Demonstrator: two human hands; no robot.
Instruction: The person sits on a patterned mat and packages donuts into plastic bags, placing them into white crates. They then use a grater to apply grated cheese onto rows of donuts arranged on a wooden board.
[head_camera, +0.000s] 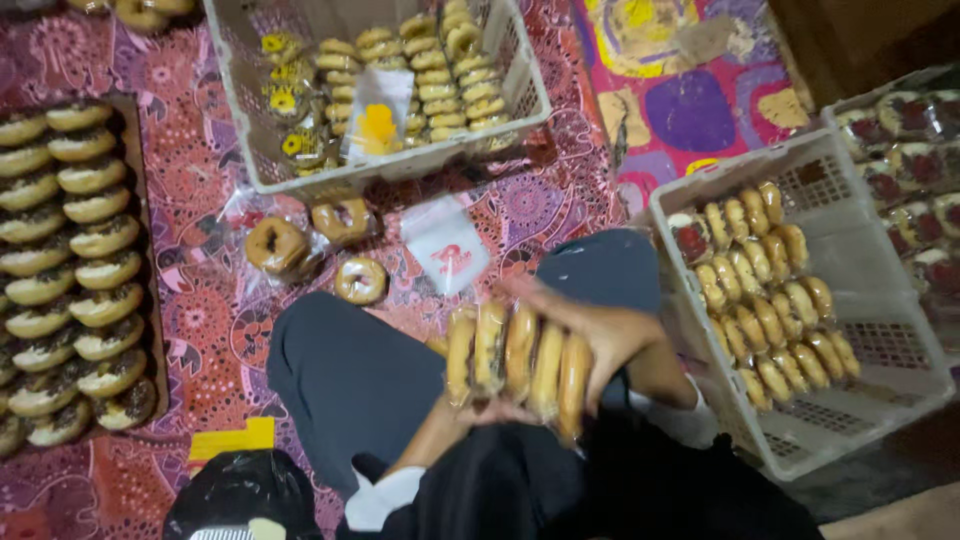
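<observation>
Pressed between the right hand on top and the left hand beneath, above the lap, the row of wrapped golden ring doughnuts looks light, soft, crushable, best squeezed gently endwise.

Bare hands: left hand, right hand, no rings or gloves visible. Forearms bare too. Dark grey trousers over both legs (fabric plain, no pattern). Black top at lower frame edge. White cloth showing beside it; kind unclear.
</observation>
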